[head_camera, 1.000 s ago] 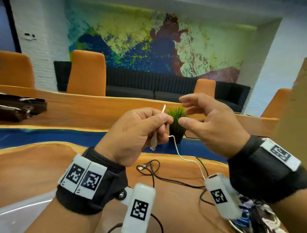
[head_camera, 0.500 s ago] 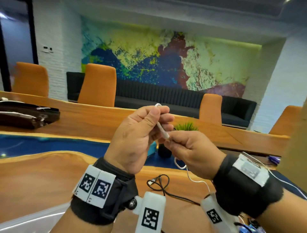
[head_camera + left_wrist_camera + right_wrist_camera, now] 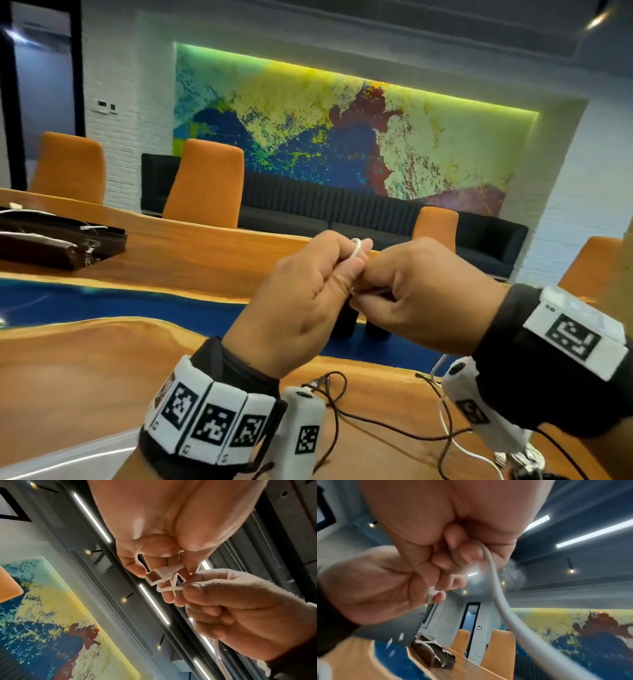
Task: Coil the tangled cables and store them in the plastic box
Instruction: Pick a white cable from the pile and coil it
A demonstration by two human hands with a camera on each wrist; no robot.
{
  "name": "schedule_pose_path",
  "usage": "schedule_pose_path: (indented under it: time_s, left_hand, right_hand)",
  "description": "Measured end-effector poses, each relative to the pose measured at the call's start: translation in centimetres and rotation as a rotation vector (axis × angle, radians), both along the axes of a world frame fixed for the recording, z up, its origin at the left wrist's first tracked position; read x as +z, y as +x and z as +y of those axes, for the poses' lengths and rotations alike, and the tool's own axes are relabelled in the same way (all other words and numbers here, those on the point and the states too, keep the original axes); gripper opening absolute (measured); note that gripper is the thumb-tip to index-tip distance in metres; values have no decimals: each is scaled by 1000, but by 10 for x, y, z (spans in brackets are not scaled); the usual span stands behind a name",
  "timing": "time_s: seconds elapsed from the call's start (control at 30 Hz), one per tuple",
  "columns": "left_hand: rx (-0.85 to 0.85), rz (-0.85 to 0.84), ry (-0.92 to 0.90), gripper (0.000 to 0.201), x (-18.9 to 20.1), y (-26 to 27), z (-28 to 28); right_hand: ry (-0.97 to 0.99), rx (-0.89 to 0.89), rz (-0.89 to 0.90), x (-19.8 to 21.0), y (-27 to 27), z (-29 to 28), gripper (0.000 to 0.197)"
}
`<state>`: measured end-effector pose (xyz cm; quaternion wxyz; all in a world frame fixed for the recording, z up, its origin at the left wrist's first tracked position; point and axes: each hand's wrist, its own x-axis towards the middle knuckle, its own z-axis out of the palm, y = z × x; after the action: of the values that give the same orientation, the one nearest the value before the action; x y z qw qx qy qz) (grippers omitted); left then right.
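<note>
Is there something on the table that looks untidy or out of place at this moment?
Yes. A thin dark cable lies loose on the wooden table, crossing itself in uneven loops, not coiled. The white cable, held up by the left hand and right hand, trails down uncoiled. No damage shows.

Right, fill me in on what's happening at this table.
A person is coiling a white USB cable in the air above the wooden table. The left hand holds the plug end with loops round its fingers, and the right hand pinches the cable beside it, the rest trailing down. A thin dark cable lies loose on the table. Only the edge of a clear plastic box shows at lower left.
</note>
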<state>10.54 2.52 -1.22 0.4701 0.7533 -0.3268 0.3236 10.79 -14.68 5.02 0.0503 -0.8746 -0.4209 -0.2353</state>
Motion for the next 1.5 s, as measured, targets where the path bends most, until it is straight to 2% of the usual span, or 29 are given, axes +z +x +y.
schedule_pose_path:
  time_s: [0.07,0.13,0.23,0.3,0.4,0.47,0.53,0.6,0.67,0.7,0.77,0.83,0.87,0.93,1.07,1.17,1.27,1.33,1.4,1.43,1.5]
  left_hand:
    - [19,-13,12,19,0,3,5]
    - [35,-19,18,14,0,5,8]
    - [-60,51,-42,17,0,8,11]
    - [-202,154,-126,22,-2,11,13]
    - [-482,336,-355,28,-4,12,12]
    - [-653,436,-525,34,-3,12,9]
    - [-767,486,-661,32,-2,11,6]
    - [-809,488,-758,23,-1,12,7]
    - [-692,432,-734,22,-1,18,9]
    - [-530,368,-640,22,-4,22,10]
    - [-130,214,-307,22,-13,31,12]
    - [80,111,-36,23,-22,38,11]
    - [97,104,-14,22,-23,40,9]
    - [45,136,-93,23,-23,39,7]
    - [-89,283,-217,26,-21,37,6]
    - [-364,427,-356,31,-19,35,7]
    - [-706,521,-593,33,-14,32,4]
    - [-806,531,-732,22,-12,29,0]
    - [-761,513,-786,21,-11,30,0]
    - [-629,477,-724,24,-13,32,1]
    - [-215,351,-412,28,-19,39,5]
  right_hand:
    - [147,14,58,10,0,-2,12]
    - [302,72,191,25,-1,-4,4]
    - [404,164,268,40,2,-2,9]
    - [467,182,236,42,11,2,12]
    - [667,195,256,34,34,6,10]
    - [779,146,276,22,48,9,9]
    - [809,80,361,3,57,10,13]
    - [684,25,459,-18,58,12,18]
    - [404,-28,443,-34,52,15,25]
    - [245,-49,386,-36,47,15,28]
    - [27,-81,261,-28,38,15,29]
    - [-7,-74,154,-11,31,14,22]
    - [17,-61,106,-1,30,14,20]
    - [100,-39,58,15,33,13,16]
    - [252,54,15,29,49,11,9]
    - [414,64,-1,19,75,8,15]
    - [566,26,182,-12,93,7,20]
    - [463,-20,345,-37,88,9,21]
    - [192,-57,408,-52,75,14,23]
    - [47,-75,390,-53,67,15,23]
    - [-109,-79,283,-42,57,12,22]
